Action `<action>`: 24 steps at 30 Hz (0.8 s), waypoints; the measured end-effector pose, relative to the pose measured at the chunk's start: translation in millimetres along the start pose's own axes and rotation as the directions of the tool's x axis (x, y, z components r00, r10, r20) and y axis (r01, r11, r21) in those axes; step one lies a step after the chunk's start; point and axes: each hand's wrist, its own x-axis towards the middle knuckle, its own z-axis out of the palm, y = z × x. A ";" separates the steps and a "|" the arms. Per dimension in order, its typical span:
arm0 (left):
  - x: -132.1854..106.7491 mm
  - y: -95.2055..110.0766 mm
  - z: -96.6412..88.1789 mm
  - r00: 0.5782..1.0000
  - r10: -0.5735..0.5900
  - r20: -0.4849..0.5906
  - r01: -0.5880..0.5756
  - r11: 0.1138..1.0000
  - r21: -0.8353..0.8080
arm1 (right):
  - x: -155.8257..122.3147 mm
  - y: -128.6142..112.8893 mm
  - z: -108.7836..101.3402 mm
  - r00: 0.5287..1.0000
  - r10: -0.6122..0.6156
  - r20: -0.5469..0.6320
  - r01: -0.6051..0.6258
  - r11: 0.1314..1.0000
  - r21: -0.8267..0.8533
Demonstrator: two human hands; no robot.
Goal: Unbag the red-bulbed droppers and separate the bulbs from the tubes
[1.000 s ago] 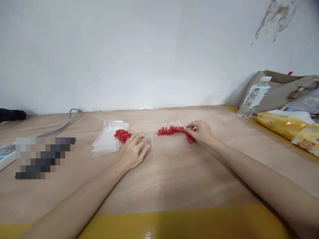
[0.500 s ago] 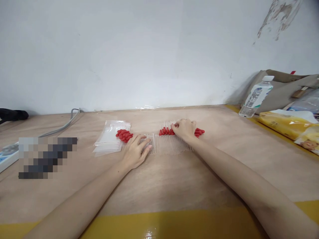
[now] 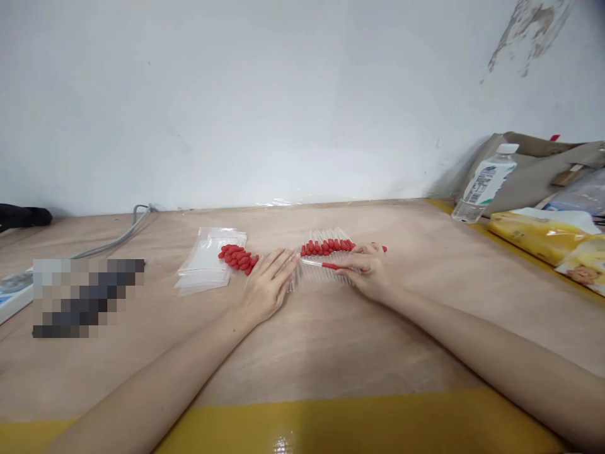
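A row of clear glass dropper tubes with red rubber bulbs (image 3: 326,247) lies on the tabletop (image 3: 302,340). My right hand (image 3: 366,272) is closed in a pinch on one dropper (image 3: 326,265), held sideways over the row with its clear tip pointing left. My left hand (image 3: 267,287) lies flat with fingers spread on the bare clear tubes (image 3: 293,277) at the row's left end. A loose heap of red bulbs (image 3: 237,257) rests on a stack of clear plastic bags (image 3: 208,265) just left of that hand.
A water bottle (image 3: 482,183), a tan bag (image 3: 534,167) and yellow tissue packs (image 3: 539,236) crowd the right edge. A grey cable (image 3: 120,239) and a blurred-out object (image 3: 85,296) sit at left. Yellow tape (image 3: 331,429) lines the table's near edge.
My right hand left the red bulbs at the row's right end, reached over the droppers, and now holds one dropper lifted sideways. My left hand slid slightly right along the bare tubes.
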 end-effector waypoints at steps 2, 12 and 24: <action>1.8 5.3 0.9 0.998 0.056 -0.016 -0.056 0.998 0.009 | -6.8 -5.9 1.6 0.998 -0.067 0.002 0.067 0.998 -0.007; 3.1 10.5 3.6 0.984 0.173 -0.049 -0.173 0.985 0.004 | -6.8 -27.3 3.6 0.985 -0.158 0.074 0.162 0.986 -0.048; 3.9 21.4 0.4 0.969 0.243 -0.034 -0.245 0.966 -0.087 | -5.0 -36.7 18.0 0.901 -0.419 0.111 0.428 0.900 -0.082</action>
